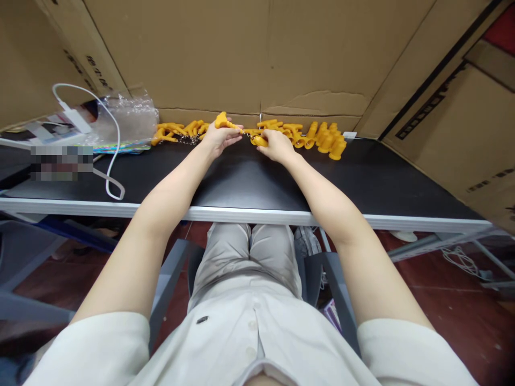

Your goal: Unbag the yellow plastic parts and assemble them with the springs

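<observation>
At the back of the black table, my left hand (pixel 218 140) is closed on a yellow plastic piece with a forked top (pixel 222 120). Close by on the right, my right hand (pixel 278 146) grips a rounded yellow plastic part (pixel 259 141), mostly covered by the fingers. A thin metal chain (pixel 248 134) runs between the two held parts. Beyond my left hand lie several yellow forked pieces (pixel 164 132) with chains. Past my right hand, several yellow flared cylinders (pixel 332 142) stand close together, and more yellow pieces (pixel 284 126) lie behind it.
Cardboard walls (pixel 225 53) rise behind the table (pixel 362 182) and at both sides. On the left are a crumpled clear plastic bag (pixel 131 118), a white cable (pixel 117 134) and a white plug (pixel 78 119). The table's metal front edge (pixel 257 215) runs above my lap.
</observation>
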The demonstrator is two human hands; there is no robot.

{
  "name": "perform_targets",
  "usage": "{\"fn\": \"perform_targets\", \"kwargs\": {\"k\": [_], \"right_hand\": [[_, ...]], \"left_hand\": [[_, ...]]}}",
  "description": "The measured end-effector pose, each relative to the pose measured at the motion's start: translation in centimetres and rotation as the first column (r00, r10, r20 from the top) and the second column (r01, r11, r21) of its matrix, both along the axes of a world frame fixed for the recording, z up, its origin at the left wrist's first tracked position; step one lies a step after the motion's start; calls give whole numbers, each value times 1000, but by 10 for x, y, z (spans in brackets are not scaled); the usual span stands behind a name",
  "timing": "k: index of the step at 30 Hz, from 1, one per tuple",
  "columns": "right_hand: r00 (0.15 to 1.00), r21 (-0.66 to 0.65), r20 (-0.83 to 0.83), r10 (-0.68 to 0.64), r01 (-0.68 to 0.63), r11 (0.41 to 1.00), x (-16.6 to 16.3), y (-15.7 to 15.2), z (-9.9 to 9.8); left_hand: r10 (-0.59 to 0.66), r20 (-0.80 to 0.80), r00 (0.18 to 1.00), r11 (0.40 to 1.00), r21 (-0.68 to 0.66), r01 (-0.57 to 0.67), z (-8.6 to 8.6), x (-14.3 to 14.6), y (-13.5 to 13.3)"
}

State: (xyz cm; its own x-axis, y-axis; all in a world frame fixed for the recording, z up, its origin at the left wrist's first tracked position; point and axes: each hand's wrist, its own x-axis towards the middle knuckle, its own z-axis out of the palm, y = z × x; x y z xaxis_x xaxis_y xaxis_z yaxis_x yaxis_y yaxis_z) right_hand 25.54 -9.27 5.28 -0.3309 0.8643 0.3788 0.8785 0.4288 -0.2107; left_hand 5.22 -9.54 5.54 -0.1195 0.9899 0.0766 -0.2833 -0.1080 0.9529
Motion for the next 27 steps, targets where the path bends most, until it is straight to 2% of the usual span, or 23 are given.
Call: {"fn": "perform_targets", "kwargs": {"k": [7, 9, 12, 15, 19, 22, 25, 27], "right_hand": [[999, 35, 30, 39, -40, 999, -1, 1, -1], [999, 35, 23, 37, -38, 999, 0, 2, -2], [999, 39, -2, 42, -42, 998, 2, 5, -2], [998, 31, -24, 61, -60, 998, 3, 5, -1], [992, 35, -48, 119, -117, 992, 3, 4, 0], [985, 32, -66, 157, -155, 987, 4, 6, -1], [977, 41, -104, 187, -183, 982, 6, 11, -1], [967, 50, -143, 212, -207, 977, 9, 14, 0]], "left_hand": [[-227, -140, 964, 972, -99, 215, -1, -9, 3], [-239, -191, 952, 967, -137, 215, -2, -11, 7], [-82, -279, 957, 991, -125, 48, -4, -8, 9], [70, -397, 915, 995, -36, -91, -7, -3, 5], [118, -602, 790, 992, 112, -64, -10, -7, -2], [183, -732, 656, 977, 208, -40, -10, -14, -2], [245, -813, 529, 964, 260, -47, -9, -19, -1], [264, -830, 491, 962, 265, -70, -7, -20, -1]]}}
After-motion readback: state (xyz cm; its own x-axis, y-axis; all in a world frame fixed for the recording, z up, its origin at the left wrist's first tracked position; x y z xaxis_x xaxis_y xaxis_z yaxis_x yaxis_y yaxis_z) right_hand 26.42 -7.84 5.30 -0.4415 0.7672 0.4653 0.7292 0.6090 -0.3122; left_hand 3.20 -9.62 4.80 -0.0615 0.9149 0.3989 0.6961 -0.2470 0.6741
